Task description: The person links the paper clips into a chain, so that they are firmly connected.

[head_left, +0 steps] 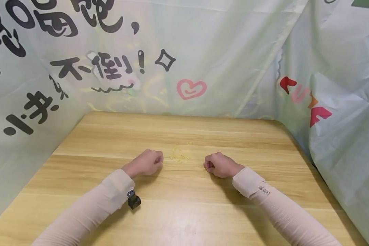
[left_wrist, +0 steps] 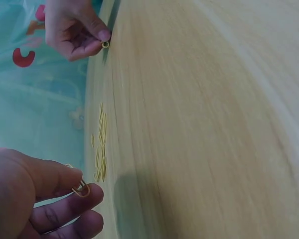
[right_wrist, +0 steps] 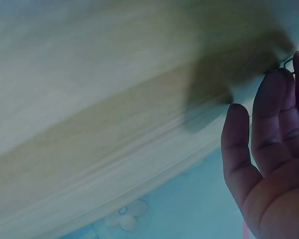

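My left hand (head_left: 147, 162) is over the left-middle of the table and pinches a gold paper clip (left_wrist: 82, 189) between thumb and forefinger. Opposite it, to the right, my right hand (head_left: 220, 164) pinches another gold paper clip (left_wrist: 105, 44) at its fingertips. In the right wrist view only a small part of that clip shows, at the frame's edge. Several loose yellow paper clips (head_left: 180, 158) lie spread on the wood between the two hands and slightly beyond them. The left wrist view shows these clips as a low, flat scatter.
The wooden table (head_left: 184, 191) reaches back to a pale printed cloth (head_left: 227, 61) hanging behind it and along both sides. A small black device (head_left: 134, 200) is fixed at the left sleeve's cuff.
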